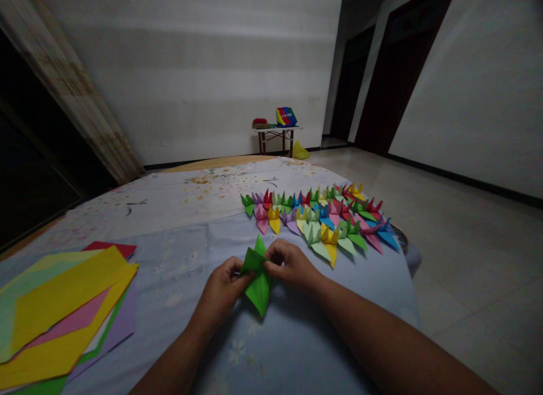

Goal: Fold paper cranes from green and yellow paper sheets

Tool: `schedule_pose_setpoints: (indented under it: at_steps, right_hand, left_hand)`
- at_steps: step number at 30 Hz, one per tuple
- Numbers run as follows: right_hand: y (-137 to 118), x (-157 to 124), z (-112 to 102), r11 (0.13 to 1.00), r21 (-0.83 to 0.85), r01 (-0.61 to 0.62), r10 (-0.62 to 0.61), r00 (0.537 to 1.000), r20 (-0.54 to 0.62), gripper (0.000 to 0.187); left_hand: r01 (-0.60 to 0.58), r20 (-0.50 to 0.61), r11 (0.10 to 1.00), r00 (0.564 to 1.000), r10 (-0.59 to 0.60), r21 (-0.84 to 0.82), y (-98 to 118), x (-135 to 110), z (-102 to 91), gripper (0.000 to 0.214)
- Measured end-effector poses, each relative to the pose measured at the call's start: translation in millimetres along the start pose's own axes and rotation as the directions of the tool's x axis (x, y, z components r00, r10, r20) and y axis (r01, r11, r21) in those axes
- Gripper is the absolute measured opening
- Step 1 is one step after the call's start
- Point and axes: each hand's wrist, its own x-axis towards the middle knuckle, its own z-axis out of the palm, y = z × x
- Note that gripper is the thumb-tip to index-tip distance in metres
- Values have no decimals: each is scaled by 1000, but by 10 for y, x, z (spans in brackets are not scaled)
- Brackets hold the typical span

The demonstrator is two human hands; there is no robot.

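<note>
A partly folded piece of green origami paper (pixel 259 290) is held up just above the cloth, with pointed ends at top and bottom. My left hand (pixel 224 287) pinches its left side between thumb and fingers. From the right, my right hand (pixel 292 265) grips the opposite edge, fingers curled and thumb against the paper. Beyond my right hand stand several rows of folded paper cranes (pixel 314 214) in green, pink, yellow, blue, red and purple.
Loose coloured paper sheets (pixel 63 304) lie overlapping at the left. A pale blue flowered tablecloth (pixel 169 282) covers the table. Past its right edge is a tiled floor (pixel 458 259). Against the far wall, a small table (pixel 278 130) bears a colourful bag (pixel 286 116).
</note>
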Motion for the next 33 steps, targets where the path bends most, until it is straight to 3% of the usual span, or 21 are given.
schedule_pose_setpoints:
  at_steps: [6,10,19,23,27,33]
  right_hand:
    - [11,2,-5,1000,-11,1,-1,1000,6,9]
    - [47,10,1,1000,-12,-21,21,1000,-8,8]
    - [61,1,32,1000,14,-19,19,1000,2,7]
    - [23,-6,19,993,41,114,-114,993,11,7]
    - [-22,-23,2,949,32,313,-312,949,-33,9]
    - [-43,-41,-11,924,-25,380,-381,924,-37,13]
  left_hand:
    - [61,89,993,995,-52,-100,7,21,10,27]
    - [105,45,987,994,-100,-122,2,22,29,28]
    - [5,-20,999,1000,-6,-38,-13,-3,64,17]
    - [-70,-160,998,985,69,1,71,-68,67,14]
    - [-213,-269,976,938,216,40,123,-132,75,22]
    - [-273,-342,961,900,272,45,101,-153,95,29]
